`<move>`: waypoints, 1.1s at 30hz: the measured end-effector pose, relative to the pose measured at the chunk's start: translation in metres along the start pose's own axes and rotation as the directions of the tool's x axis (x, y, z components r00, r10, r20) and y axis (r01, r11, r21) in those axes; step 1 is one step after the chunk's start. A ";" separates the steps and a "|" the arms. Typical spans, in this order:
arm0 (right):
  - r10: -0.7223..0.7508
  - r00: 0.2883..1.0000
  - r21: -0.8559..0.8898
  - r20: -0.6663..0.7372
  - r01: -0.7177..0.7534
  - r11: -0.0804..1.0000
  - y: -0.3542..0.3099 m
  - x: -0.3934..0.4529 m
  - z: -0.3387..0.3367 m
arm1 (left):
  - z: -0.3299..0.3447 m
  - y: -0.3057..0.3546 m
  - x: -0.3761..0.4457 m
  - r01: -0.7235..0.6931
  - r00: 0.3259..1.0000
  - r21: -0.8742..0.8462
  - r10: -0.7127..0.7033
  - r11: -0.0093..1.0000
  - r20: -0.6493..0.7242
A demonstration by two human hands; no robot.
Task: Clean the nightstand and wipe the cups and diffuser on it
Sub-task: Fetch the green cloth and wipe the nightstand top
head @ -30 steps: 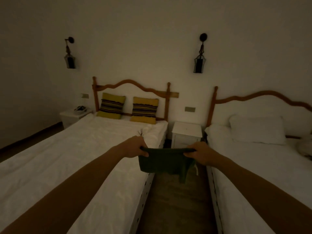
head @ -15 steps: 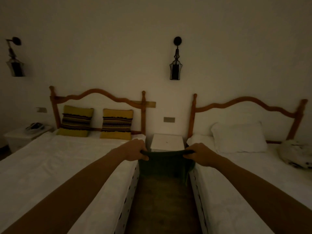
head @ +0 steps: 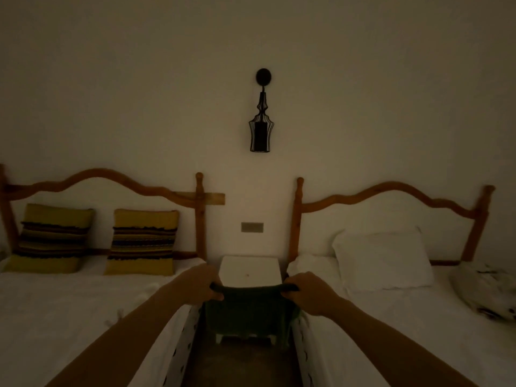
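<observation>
The room is dim. A white nightstand (head: 249,270) stands against the wall between two beds; its top shows only a tiny dark speck, and I see no cups or diffuser on it. A dark green cloth (head: 248,312) hangs stretched between my hands, covering the nightstand's front. My left hand (head: 202,283) grips the cloth's left top corner and my right hand (head: 305,291) grips the right top corner, both held in front of the nightstand.
A white bed (head: 69,311) with two yellow striped cushions (head: 142,241) lies on the left, another bed with a white pillow (head: 382,258) on the right. A narrow floor aisle (head: 243,364) runs between them. A black wall lamp (head: 261,127) hangs above the nightstand.
The view has swung left-to-right and moved forward, so the nightstand is now centred and closer. Both hands keep the same hold on the stretched cloth.
</observation>
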State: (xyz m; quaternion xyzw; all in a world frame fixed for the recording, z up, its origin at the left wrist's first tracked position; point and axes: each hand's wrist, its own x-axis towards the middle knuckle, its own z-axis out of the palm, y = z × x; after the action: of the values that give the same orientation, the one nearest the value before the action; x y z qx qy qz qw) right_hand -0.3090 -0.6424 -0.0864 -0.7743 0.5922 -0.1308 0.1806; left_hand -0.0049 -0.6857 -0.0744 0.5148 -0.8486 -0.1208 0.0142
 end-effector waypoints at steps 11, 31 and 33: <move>0.052 0.998 0.040 -0.027 -0.051 0.998 0.066 0.244 -0.042 | -0.053 -0.104 0.245 -0.020 0.999 -0.060 0.023 0.998 0.040; 0.151 0.986 -0.037 0.067 -0.148 0.988 0.181 0.578 0.115 | 0.069 -0.321 0.492 0.200 0.972 -0.234 -0.162 0.952 0.173; 0.139 0.986 -0.112 0.095 -0.128 0.985 0.195 0.610 0.140 | 0.093 -0.346 0.515 0.258 0.959 -0.294 -0.206 0.920 0.196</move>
State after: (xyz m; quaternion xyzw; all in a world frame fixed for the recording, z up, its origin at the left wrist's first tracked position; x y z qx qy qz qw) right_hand -0.2594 -1.2586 -0.3040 -0.7470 0.6389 -0.0470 0.1778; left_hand 0.0402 -1.2724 -0.2925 0.5914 -0.7495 -0.2972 0.0136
